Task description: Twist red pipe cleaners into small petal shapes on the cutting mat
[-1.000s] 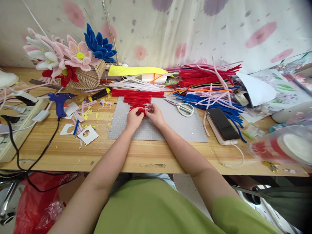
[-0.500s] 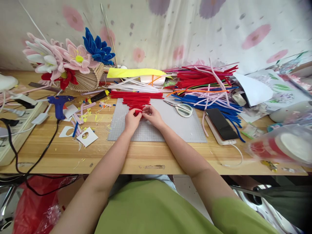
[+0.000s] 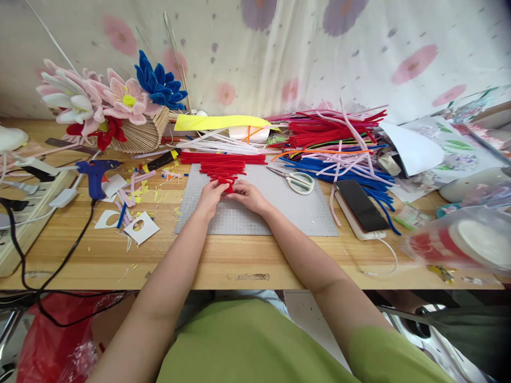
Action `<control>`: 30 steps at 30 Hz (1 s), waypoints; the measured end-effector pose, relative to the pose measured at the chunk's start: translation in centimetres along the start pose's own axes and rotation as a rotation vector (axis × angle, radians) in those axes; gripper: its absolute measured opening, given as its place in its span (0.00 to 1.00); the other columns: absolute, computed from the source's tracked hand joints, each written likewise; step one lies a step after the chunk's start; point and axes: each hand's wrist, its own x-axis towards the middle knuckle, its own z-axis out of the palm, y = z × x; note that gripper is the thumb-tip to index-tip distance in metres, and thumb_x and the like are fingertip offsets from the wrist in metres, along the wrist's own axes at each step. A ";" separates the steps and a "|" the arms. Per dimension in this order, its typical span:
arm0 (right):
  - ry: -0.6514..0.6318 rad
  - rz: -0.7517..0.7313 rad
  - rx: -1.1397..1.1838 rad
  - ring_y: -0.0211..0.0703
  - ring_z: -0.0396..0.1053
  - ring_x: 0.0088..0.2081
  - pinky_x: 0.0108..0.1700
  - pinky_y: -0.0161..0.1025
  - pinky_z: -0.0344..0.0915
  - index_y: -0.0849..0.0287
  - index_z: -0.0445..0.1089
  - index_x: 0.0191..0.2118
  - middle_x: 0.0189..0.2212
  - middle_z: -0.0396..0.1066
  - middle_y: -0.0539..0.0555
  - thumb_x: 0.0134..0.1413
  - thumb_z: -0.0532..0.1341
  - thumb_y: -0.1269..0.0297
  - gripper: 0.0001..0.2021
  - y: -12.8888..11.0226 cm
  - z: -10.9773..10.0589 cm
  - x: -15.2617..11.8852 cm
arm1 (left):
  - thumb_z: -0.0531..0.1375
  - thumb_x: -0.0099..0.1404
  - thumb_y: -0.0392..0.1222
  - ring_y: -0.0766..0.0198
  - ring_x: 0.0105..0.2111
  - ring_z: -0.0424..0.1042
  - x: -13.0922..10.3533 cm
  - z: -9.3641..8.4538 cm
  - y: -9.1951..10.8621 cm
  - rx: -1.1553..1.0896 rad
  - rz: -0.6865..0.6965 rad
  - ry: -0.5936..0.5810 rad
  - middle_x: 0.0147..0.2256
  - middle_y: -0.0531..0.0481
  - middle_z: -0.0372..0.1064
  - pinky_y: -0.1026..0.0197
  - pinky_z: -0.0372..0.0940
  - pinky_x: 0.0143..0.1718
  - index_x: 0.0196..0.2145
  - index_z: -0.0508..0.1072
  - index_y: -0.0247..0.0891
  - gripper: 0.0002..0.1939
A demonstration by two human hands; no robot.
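Between my two hands is a small bundle of bent red pipe cleaners [image 3: 227,185], partly covered by the fingers. My left hand [image 3: 211,198] pinches it from the left. From the right, my right hand [image 3: 248,197] closes its fingertips on its lower edge. Both hands are over the grey cutting mat [image 3: 295,218]. Just beyond them lie cut red pipe cleaners [image 3: 222,167] in rows, the longer ones [image 3: 223,158] farthest back. Scissors [image 3: 299,182] with pale handles rest on the mat to the right of my right hand.
On the left are a blue glue gun [image 3: 95,178], a white card with a hole [image 3: 147,229] and a power strip [image 3: 24,223]. Pipe cleaner flowers [image 3: 128,101] stand behind. Rightward lie blue pipe cleaners [image 3: 359,173], a phone [image 3: 361,205] and a bagged cup [image 3: 459,239].
The red bundle has turned and shows more above my fingers. My left hand has shifted slightly left and down, and my right hand's fingers have drawn in lower against the bundle.
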 end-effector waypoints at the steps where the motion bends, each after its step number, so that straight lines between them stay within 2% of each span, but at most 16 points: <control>1: -0.001 -0.015 0.016 0.38 0.62 0.34 0.41 0.38 0.60 0.59 0.71 0.27 0.28 0.64 0.51 0.47 0.62 0.54 0.12 -0.1 0.0 0.0 | 0.61 0.46 0.38 0.72 0.23 0.67 0.0 -0.1 0.1 0.012 -0.003 -0.029 0.26 0.51 0.71 0.71 0.60 0.21 0.29 0.75 0.36 0.10; 4: -0.004 0.008 0.063 0.38 0.63 0.32 0.39 0.38 0.60 0.59 0.71 0.22 0.25 0.63 0.50 0.44 0.63 0.50 0.15 -0.4 0.0 0.0 | 0.61 0.49 0.43 0.72 0.20 0.64 0.0 -0.6 0.0 0.050 0.011 -0.102 0.25 0.52 0.70 0.71 0.55 0.15 0.32 0.74 0.37 0.12; 8: -0.094 0.046 0.132 0.36 0.61 0.29 0.35 0.36 0.60 0.60 0.72 0.24 0.23 0.64 0.49 0.41 0.65 0.48 0.17 -1.0 -0.4 -0.3 | 0.67 0.43 0.48 0.73 0.18 0.63 0.2 -0.7 -0.5 0.146 0.101 0.004 0.22 0.53 0.68 0.70 0.54 0.13 0.26 0.70 0.35 0.16; 11: -0.191 0.095 0.210 0.32 0.57 0.24 0.28 0.33 0.57 0.60 0.73 0.30 0.23 0.64 0.48 0.44 0.62 0.47 0.18 -1.5 -0.6 -0.6 | 0.69 0.40 0.48 0.73 0.18 0.63 0.2 -0.5 -0.8 0.128 0.114 0.030 0.20 0.55 0.66 0.71 0.55 0.13 0.24 0.67 0.35 0.19; 13: -0.196 0.123 0.246 0.31 0.54 0.22 0.26 0.33 0.56 0.59 0.73 0.32 0.24 0.65 0.48 0.47 0.60 0.47 0.19 -1.8 -0.7 -0.7 | 0.69 0.41 0.50 0.74 0.16 0.62 0.0 -0.2 -0.7 0.089 0.102 0.015 0.20 0.56 0.65 0.71 0.52 0.12 0.25 0.66 0.36 0.20; 18: -0.130 0.037 0.218 0.37 0.62 0.31 0.38 0.37 0.61 0.60 0.73 0.28 0.27 0.67 0.51 0.45 0.62 0.48 0.18 -2.1 -0.7 -0.5 | 0.66 0.45 0.52 0.78 0.11 0.49 -0.4 -0.2 0.0 0.035 0.017 -0.126 0.14 0.61 0.55 0.72 0.41 0.09 0.26 0.65 0.38 0.19; 20: -0.153 0.046 0.210 0.37 0.61 0.31 0.37 0.37 0.60 0.60 0.73 0.28 0.26 0.66 0.51 0.45 0.62 0.48 0.18 -2.1 -0.8 -0.5 | 0.67 0.45 0.51 0.78 0.11 0.47 -0.3 -0.5 0.3 0.052 0.036 -0.169 0.13 0.62 0.53 0.72 0.42 0.09 0.26 0.66 0.38 0.18; 24: -0.253 0.087 0.227 0.33 0.58 0.27 0.30 0.34 0.57 0.60 0.74 0.29 0.25 0.62 0.49 0.45 0.62 0.48 0.18 -2.4 -1.4 -0.9 | 0.67 0.44 0.50 0.77 0.11 0.49 0.1 -1.6 0.6 0.194 0.137 -0.214 0.16 0.59 0.59 0.69 0.47 0.10 0.26 0.68 0.38 0.16; 28: -0.338 0.137 0.242 0.31 0.53 0.22 0.25 0.33 0.53 0.60 0.74 0.31 0.23 0.57 0.47 0.47 0.60 0.48 0.18 -2.6 -1.6 -1.1 | 0.65 0.47 0.47 0.76 0.12 0.51 0.3 -1.7 0.1 0.294 0.230 -0.202 0.17 0.58 0.60 0.69 0.46 0.12 0.24 0.67 0.38 0.13; 30: -0.308 0.121 0.215 0.32 0.54 0.23 0.26 0.33 0.55 0.59 0.75 0.31 0.22 0.57 0.47 0.48 0.60 0.48 0.18 -2.6 -1.5 -1.0 | 0.65 0.49 0.45 0.76 0.13 0.52 0.3 -1.4 -0.2 0.310 0.265 -0.182 0.17 0.58 0.60 0.70 0.47 0.13 0.25 0.67 0.38 0.12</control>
